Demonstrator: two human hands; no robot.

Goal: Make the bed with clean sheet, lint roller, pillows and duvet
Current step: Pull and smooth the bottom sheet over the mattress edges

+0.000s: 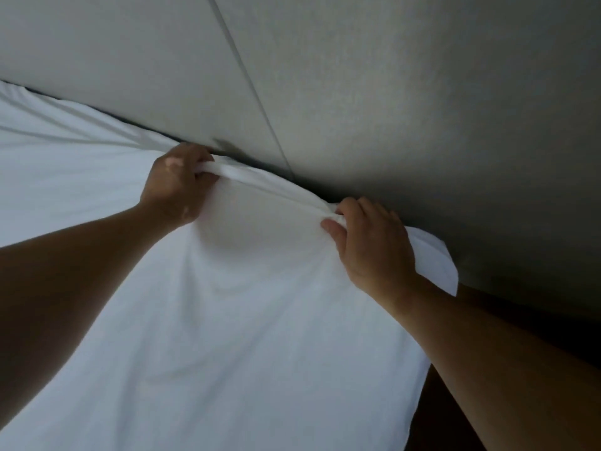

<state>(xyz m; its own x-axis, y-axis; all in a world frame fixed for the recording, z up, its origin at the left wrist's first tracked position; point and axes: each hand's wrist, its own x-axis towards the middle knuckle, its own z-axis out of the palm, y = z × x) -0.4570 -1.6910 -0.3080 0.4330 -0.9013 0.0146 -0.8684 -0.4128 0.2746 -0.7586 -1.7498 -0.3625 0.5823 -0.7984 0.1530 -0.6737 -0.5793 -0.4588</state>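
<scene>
A white sheet (227,304) covers the bed and fills the lower left of the view. Its top edge is bunched into a ridge along the grey headboard. My left hand (174,187) grips that bunched edge near the middle of the view. My right hand (370,242) pinches the same edge further right, close to the bed's corner, where a loose flap of sheet sticks out past my wrist. The mattress under the sheet is hidden. No pillows, duvet or lint roller are in view.
A grey padded headboard (357,92) with a vertical seam rises right behind the sheet's edge. A dark gap runs between it and the bed. Dark floor or bed side (455,418) shows at the lower right.
</scene>
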